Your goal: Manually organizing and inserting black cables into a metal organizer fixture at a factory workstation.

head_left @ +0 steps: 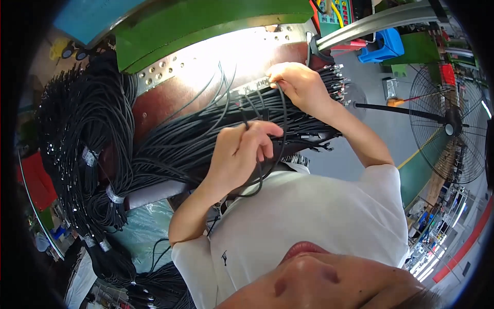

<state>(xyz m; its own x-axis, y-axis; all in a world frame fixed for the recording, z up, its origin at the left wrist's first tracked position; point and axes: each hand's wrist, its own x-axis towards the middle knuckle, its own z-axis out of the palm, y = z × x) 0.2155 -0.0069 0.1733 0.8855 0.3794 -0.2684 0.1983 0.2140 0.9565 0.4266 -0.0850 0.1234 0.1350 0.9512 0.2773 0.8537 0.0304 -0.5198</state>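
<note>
My right hand [303, 88] pinches the end of a black cable [285, 116] at the right end of a narrow metal strip fixture [252, 86]. This cable hangs in a loop down past my left hand toward my shirt. Closer to me, my left hand [237, 154] has its fingers curled, with the thumb and forefinger closed on another black cable [244, 112] just below the strip. Several cable ends sit along the strip. Beneath both hands lies a thick layer of black cables [180, 147] across the brown tabletop [149, 110]. The exact fingertip contact is partly hidden.
A green machine housing [211, 31] with a bright lamp glow spans the far side. Large tied cable bundles [110, 103] hang at the left. At the right stand a black floor fan [450, 123] and a blue stool [382, 46]. A metal rail [375, 32] runs at far right.
</note>
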